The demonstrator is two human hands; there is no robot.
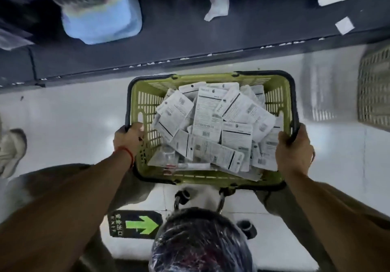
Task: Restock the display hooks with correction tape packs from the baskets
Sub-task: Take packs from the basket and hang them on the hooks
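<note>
Both hands' grip point(128, 137) point(294, 152) on basket rim point(211, 77), packs point(213, 124) between.

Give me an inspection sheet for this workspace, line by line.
Surface: pale tiled floor, a green arrow sign stuck on it.
Job's things: green basket heaped with white correction tape packs.
Clutter: paper scrap on the dark shelf base.
Hands: left hand and right hand each grip a basket side at the rim.
Cables: nothing seen.
Surroundings: blue container, second basket at right, a shoe at left.
</note>
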